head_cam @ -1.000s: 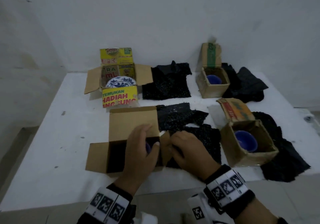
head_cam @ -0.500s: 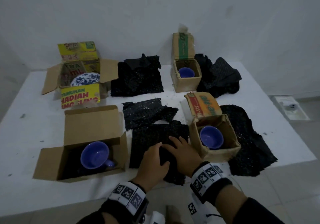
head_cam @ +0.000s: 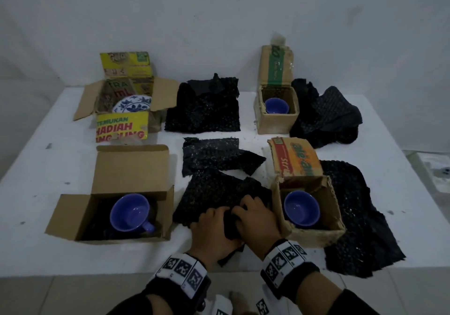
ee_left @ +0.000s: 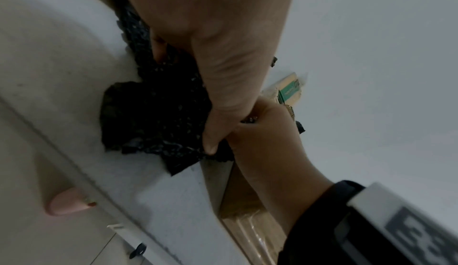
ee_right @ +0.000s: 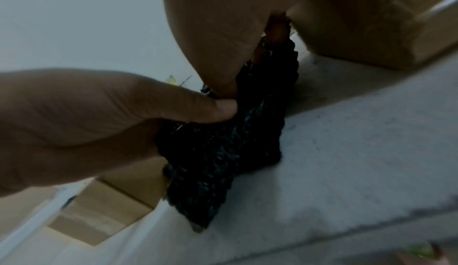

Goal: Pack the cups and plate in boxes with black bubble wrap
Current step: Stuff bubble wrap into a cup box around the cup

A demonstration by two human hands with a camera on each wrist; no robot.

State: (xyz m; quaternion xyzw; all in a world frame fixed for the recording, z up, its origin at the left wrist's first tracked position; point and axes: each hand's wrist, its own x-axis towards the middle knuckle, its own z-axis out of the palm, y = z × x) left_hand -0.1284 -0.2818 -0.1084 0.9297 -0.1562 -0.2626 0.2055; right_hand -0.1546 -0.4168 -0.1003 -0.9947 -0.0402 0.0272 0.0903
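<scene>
- The sheet of black bubble wrap (head_cam: 214, 193) lies on the counter (head_cam: 60, 168) between the two near boxes, its near edge bunched up and overhanging the counter's front edge
- The left hand (head_cam: 213, 227) and right hand (head_cam: 255, 219) both have fingers and thumbs curled round that bunched edge, touching each other, so both grip the wrap and neither is free
- The wrap is limp and crinkled; pulled by one edge it would likely drag across the counter, and could snag the second black piece (head_cam: 219, 156) that it overlaps just behind
- The right hand sits just beside the small box (head_cam: 309, 232) holding a blue cup (head_cam: 302, 209); a sideways tug could knock that box, which stands near the counter's edge
- The left box (head_cam: 107, 217) holds a blue cup (head_cam: 130, 212) with its handle toward the wrap; stuffing wrap in carelessly could tip the cup or leave one side bare
- Farther back, the plate (head_cam: 132, 104) leans in the printed box (head_cam: 121, 125) and another cup (head_cam: 276, 105) sits in the far box (head_cam: 275, 117), well apart from the hands; the risk there seems slight for now
</scene>
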